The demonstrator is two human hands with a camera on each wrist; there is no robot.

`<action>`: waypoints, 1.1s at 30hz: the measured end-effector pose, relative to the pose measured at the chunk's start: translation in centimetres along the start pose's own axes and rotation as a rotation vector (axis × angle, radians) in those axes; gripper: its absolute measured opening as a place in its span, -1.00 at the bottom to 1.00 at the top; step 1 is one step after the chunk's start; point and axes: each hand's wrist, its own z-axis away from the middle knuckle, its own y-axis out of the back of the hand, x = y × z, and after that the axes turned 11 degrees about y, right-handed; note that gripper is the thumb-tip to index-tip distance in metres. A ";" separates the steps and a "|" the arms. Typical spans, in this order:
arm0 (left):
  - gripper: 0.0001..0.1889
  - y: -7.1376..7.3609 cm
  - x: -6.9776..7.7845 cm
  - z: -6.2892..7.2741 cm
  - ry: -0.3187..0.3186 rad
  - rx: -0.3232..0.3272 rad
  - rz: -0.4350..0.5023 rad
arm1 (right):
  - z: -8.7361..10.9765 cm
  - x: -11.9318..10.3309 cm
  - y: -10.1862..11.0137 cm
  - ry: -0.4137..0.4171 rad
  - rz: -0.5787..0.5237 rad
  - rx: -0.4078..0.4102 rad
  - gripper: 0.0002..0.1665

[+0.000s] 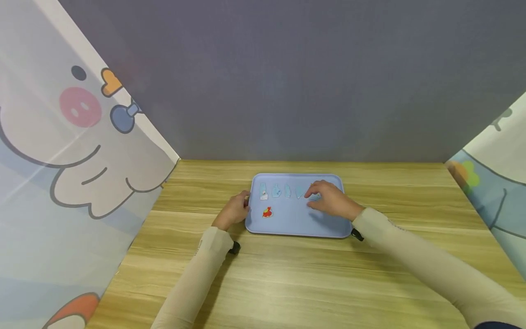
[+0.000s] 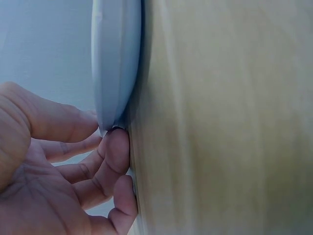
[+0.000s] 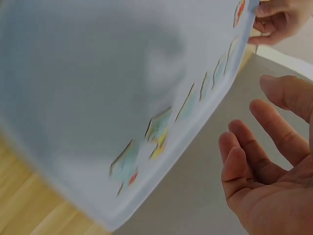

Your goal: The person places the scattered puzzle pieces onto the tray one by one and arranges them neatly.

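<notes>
A light blue-lavender tray lies on the table. My left hand is at its left edge. In the left wrist view, the thumb and a bent finger pinch the tray's rim. Over the right part of the tray hovers my right hand, fingers apart and loosely bent, holding nothing. Beneath and left of it, several flat pale-blue pieces form a row near the far rim. A red-and-yellow piece lies alone below the row's left end. The right wrist view shows a piece with yellow, partly covered by my hand in the head view.
The wood-grain table extends around the tray. A dark grey panel stands along its far edge. Cartoon-printed sheets flank it, the left sheet close to the table's side.
</notes>
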 end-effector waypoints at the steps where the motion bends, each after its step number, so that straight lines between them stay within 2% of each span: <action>1: -0.50 0.0 0.0 0.0 0.000 0.000 -0.002 | 0.4 0.2 0.3 0.003 0.006 0.014 -0.76; 7: -0.50 0.1 -0.2 -0.2 0.004 -0.005 0.001 | 2.1 1.3 2.1 -0.026 0.037 0.073 -0.75; 14: -0.50 0.0 -0.3 -0.4 -0.013 -0.006 0.010 | 4.3 2.4 3.8 -0.080 0.078 0.097 -0.71; 24: -0.49 -0.1 -0.2 -0.3 -0.008 -0.011 0.000 | 8.6 4.1 5.6 -0.142 0.110 0.068 -0.66; 33: -0.50 -0.1 -0.2 -0.1 -0.012 -0.003 -0.017 | 11.0 6.0 5.8 -0.126 0.154 0.026 -0.59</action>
